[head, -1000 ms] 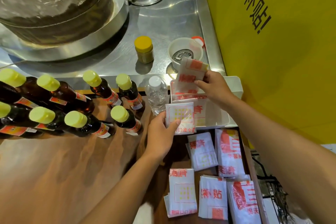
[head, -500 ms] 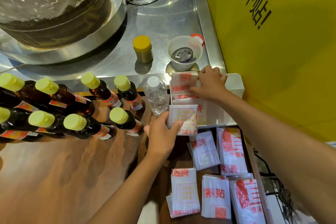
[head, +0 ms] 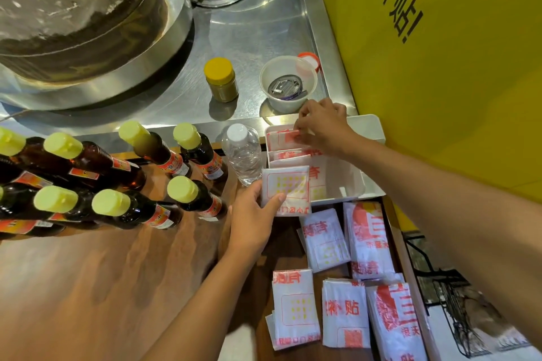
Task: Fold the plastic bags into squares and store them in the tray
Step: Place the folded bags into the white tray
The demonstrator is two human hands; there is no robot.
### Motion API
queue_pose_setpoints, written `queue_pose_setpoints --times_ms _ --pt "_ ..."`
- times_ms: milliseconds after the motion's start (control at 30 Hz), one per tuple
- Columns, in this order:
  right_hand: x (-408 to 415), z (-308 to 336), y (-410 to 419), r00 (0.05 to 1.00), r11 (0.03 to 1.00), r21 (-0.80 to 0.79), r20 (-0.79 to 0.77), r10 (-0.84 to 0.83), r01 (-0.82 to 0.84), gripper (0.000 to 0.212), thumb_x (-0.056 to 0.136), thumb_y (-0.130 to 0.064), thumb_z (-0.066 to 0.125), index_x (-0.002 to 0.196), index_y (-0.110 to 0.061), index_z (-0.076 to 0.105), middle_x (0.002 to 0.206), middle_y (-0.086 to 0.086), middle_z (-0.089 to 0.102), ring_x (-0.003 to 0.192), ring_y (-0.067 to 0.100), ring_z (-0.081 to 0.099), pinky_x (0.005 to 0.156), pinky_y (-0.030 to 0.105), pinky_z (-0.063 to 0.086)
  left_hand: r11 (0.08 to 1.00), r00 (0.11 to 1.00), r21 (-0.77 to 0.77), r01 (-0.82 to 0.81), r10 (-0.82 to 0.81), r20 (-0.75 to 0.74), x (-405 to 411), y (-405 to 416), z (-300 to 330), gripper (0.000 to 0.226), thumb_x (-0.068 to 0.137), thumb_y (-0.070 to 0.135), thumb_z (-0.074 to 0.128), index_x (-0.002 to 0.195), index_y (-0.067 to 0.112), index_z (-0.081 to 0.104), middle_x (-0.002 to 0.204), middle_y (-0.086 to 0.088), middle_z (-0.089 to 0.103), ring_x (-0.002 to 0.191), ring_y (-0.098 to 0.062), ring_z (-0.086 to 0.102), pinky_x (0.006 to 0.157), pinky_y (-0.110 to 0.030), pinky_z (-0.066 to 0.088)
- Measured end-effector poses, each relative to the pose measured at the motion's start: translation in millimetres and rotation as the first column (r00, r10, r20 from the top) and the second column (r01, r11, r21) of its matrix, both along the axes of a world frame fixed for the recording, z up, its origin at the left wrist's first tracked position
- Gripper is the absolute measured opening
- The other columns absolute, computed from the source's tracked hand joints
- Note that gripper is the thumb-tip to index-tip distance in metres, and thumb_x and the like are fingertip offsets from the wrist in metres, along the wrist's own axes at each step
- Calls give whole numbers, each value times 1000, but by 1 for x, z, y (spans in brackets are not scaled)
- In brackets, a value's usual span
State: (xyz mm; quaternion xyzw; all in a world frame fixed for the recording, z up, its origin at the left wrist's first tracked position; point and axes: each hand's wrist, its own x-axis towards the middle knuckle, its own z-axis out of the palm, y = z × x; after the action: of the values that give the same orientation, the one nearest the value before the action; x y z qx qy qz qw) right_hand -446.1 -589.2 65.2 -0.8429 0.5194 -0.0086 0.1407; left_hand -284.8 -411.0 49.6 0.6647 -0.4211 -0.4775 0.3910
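Head camera is looking down on a white rectangular plastic tray (head: 370, 126) sitting right of centre in the frame, at the far edge of a brown wooden surface (head: 102, 272). Several folded white plastic bags with red print (head: 289, 143) are standing on edge in the tray's far end. The right hand (head: 324, 126) is reaching into that end, its fingers (head: 305, 120) curling down and pinching the top edge of the rearmost bag. Just in front of the tray, the left hand (head: 255, 214) is gripping another folded white square bag with yellow and red print (head: 286, 189), thumb lying across its lower face, the bag leaning against the tray's near left corner. Five more folded white bags (head: 325, 240) are lying flat on the surface in the lower right of the frame, in two loose rows. Touching the tray's left side, a clear plastic water bottle with a white cap (head: 242, 152) is standing upright. Left of it, dark brown glass bottles with pale yellow caps (head: 140, 182) are crowding the middle left. Beyond them, a steel counter (head: 258, 32) is carrying a small yellow-lidded jar (head: 220, 79), a white round cup (head: 289, 82) and a big grey drum (head: 76, 9) in the upper left. A yellow panel with black lettering (head: 440, 53) is filling the upper right.
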Motion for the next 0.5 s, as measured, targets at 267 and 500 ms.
queue_pose_setpoints --times_ms 267,500 --pt "10 -8 8 994 995 -101 -110 -17 5 26 96 -45 62 111 -27 74 127 1 49 125 29 35 104 47 24 1000 999 -24 0 1 43 -3 -3 -1 33 94 19 71 126 16 68 115 8 73 104 -2 69 87 -30 60" --pt "14 -3 12 981 980 46 -6 -196 196 29 93 -43 66 119 -31 70 138 0 46 132 28 34 106 44 24 998 997 31 -47 49 -66 -3 -9 2 33 95 15 69 129 13 68 116 4 74 102 -8 72 89 -39 61"
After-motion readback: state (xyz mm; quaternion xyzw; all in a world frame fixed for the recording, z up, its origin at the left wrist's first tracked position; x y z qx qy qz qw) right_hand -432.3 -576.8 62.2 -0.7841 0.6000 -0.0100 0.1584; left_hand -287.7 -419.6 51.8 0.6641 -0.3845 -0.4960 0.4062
